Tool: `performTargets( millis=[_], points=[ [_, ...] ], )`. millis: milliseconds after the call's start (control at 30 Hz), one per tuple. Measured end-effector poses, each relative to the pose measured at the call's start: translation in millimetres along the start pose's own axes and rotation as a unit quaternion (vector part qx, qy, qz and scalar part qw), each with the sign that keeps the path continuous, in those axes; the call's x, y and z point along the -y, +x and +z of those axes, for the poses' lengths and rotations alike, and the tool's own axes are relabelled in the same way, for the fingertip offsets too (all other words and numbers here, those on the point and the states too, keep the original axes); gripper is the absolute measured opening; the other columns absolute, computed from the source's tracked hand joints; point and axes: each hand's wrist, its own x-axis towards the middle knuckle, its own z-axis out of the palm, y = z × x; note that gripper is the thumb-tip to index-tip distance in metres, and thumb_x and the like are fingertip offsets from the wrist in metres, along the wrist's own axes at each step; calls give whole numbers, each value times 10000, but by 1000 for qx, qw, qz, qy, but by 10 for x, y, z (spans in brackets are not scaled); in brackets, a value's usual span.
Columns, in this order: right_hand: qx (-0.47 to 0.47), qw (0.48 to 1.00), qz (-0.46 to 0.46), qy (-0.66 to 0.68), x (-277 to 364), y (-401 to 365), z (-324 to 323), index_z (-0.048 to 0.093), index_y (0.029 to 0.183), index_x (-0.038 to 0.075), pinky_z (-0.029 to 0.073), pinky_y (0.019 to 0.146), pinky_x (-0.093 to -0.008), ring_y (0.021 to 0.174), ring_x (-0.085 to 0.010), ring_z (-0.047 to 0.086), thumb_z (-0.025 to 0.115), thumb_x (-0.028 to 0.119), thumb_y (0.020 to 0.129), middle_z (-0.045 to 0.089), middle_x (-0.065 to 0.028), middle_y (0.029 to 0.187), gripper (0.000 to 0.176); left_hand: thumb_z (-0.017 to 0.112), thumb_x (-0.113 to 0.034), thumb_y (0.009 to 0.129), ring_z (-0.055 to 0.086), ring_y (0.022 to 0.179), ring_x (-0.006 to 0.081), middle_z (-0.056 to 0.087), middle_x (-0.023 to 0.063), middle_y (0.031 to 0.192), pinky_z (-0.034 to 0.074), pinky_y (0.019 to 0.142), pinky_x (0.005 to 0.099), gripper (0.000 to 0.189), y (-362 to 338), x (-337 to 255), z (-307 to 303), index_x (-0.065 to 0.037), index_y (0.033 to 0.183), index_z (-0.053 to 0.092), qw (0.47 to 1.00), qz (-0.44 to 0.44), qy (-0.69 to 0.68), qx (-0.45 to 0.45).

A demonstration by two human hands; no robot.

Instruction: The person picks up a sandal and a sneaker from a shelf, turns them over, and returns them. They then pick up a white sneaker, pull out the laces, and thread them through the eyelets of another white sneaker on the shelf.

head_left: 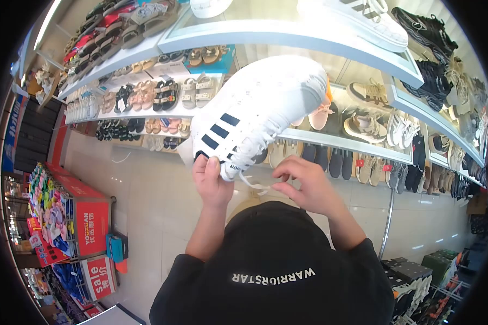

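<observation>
a: obs. left hand closed round the heel end of the white sneaker, thumb on one side, fingers curled over the other. it alone carries the weight.
b: right hand?
a: fingertips drawn together, pinching the loose white lace just below the sneaker's opening. it gives the sneaker no support.
b: where is the sneaker?
a: up in the air in front of the black cap, toe pointing away toward the shelves, dark stripes facing the camera.
b: risk?
a: judgement only. the grip is at one end and most of the sneaker overhangs it. a sharp tug on the lace could twist it out of the left hand and drop it on the tile floor.
b: anything else?
a: the toe looks near the displayed shoes, so a forward swing might knock a pair off. a hard pull could also slip the lace from an eyelet. eyelets too small to check.
</observation>
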Motion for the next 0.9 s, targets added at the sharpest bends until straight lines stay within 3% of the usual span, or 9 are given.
performTargets(
  millis=[233,267,333,400,433,533,567,733,900],
  points=[
    [-113,985,99,87,-47,-99,-512,453,1327,5,486,712,-254,884,-136,632,808,29,756,613,-62,1145,673,473,-250,967,663,816,148,704,145,974,505,704,252,412,377,-567,139,112,1099,619,978,115,166,57],
    [-130,977,68,156,-46,-105,-546,411,1379,4,489,728,-257,942,-140,619,812,23,743,597,-75,1198,752,515,-187,951,595,714,94,674,80,825,447,622,227,282,421,-649,228,68,915,629,978,121,166,45],
    [-113,952,45,283,-32,-158,-670,321,1478,-3,498,804,-279,1071,-151,584,802,15,736,564,-94,1301,885,566,-134,934,511,660,59,610,26,743,381,573,222,198,514,-816,312,17,805,562,966,116,205,106],
    [-44,948,57,309,-242,-237,-755,312,1486,-2,497,840,-293,1084,-158,586,798,28,747,563,-95,1307,885,648,-56,884,364,550,27,468,-35,568,285,483,236,308,601,-998,568,-29,651,448,923,102,315,196],
    [26,938,79,336,-239,-226,-783,303,1494,-2,496,876,-308,1098,-165,588,793,41,758,562,-96,1313,886,648,-56,884,364,550,27,468,-35,568,285,483,236,308,666,-1043,669,-29,651,448,923,110,313,195],
    [35,951,131,279,-273,-209,-774,299,1501,1,484,967,-350,1161,-193,582,807,89,779,567,-110,1313,888,651,-91,853,327,507,42,380,4,500,269,448,263,333,852,-1193,1032,23,618,445,844,30,457,280],
    [41,960,143,238,-314,-199,-775,299,1502,4,479,989,-357,1179,-202,579,815,103,780,567,-118,1315,893,655,-90,872,311,535,33,381,-42,542,242,459,267,350,921,-1211,1156,-12,612,435,829,4,461,316],
    [-58,987,36,144,158,109,-653,187,1509,-59,408,1080,-406,1253,-288,533,870,150,725,510,-214,1357,1061,668,-136,833,353,498,115,412,76,518,323,467,322,319,1187,-1135,1702,44,648,482,718,93,527,445],
    [-89,991,15,100,440,642,-630,165,1493,-81,379,1108,-413,1319,-315,469,906,249,668,447,-238,1401,1158,671,-157,836,395,515,171,463,124,552,375,495,349,285,1418,-1362,2105,54,696,540,694,140,552,440]
  ],
)
